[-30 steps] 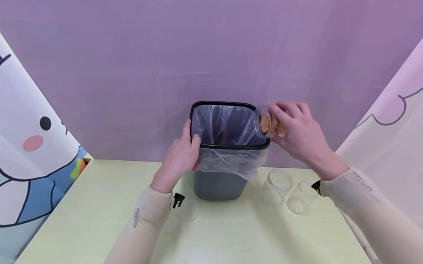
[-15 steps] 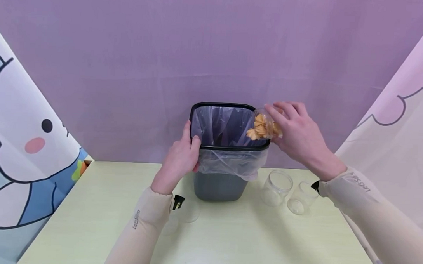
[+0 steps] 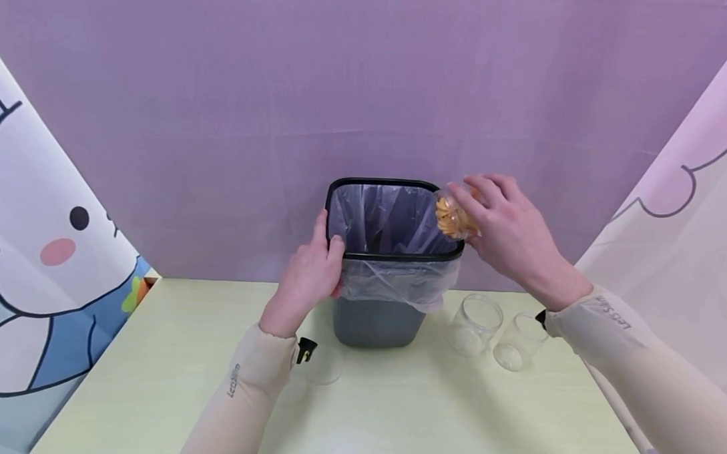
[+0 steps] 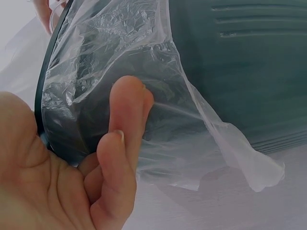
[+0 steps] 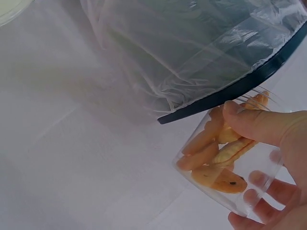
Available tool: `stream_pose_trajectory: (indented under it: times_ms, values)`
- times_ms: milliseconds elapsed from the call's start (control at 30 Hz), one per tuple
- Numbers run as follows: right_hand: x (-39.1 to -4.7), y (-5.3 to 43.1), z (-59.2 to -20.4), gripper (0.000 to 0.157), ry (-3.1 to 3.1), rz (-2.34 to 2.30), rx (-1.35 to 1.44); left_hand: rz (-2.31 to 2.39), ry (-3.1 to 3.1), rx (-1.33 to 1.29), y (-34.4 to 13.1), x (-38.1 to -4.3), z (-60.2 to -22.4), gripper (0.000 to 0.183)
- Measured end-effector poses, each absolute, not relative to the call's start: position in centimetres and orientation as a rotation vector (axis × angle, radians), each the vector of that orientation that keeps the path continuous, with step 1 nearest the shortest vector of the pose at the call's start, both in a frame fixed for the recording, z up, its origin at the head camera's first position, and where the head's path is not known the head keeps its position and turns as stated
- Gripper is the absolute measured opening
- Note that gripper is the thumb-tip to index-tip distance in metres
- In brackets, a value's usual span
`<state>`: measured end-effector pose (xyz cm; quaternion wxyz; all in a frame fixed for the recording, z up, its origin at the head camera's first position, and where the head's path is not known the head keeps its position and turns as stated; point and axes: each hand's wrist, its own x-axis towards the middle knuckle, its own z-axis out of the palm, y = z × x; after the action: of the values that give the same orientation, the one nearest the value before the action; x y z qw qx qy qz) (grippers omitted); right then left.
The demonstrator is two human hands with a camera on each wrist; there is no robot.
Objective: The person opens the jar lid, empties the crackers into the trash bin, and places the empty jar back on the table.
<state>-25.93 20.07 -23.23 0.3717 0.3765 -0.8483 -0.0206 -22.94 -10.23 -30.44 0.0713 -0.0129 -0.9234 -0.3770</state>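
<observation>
My right hand [image 3: 514, 229] grips a clear plastic jar [image 5: 249, 167], tipped sideways at the right rim of a grey trash bin [image 3: 378, 324], its mouth toward the opening. Several golden cookies [image 5: 201, 143] lie inside; in the head view ridged ones crowd the mouth. On the left, my left hand [image 3: 308, 272] holds the bin's black rim, thumb at the front corner and index finger along the side. Its other fingers [image 4: 125, 103] are curled outside, against the bin liner [image 4: 158, 81]. The translucent liner folds over the rim and hangs down the front.
Two clear jars without lids, a wider one [image 3: 475, 324] and a narrower one [image 3: 518, 340], stand right of the bin on the pale table [image 3: 393, 415]. Transparent round lids [image 3: 325, 366] lie by my left wrist. A purple cloth [image 3: 222, 148] hangs behind.
The jar has turned from facing the camera to tipping toward the bin. Cookies slid to its mouth; those jutting out half a second ago no longer show there. My left hand stays put.
</observation>
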Motion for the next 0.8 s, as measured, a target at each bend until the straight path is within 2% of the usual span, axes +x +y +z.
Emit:
stream_pose_trajectory:
  times_ms: [433,800]
  values:
    - [-26.67,20.04,-23.31,0.074,-2.081,-0.118,1.002,-1.141,-2.768,-0.035,-10.24,-22.92,-30.48,0.068]
    - [-26.94,20.11,-23.22,0.071,-2.051,-0.145,1.025,-1.138,-2.763,-0.037,-10.37,-22.99,-30.59,0.068]
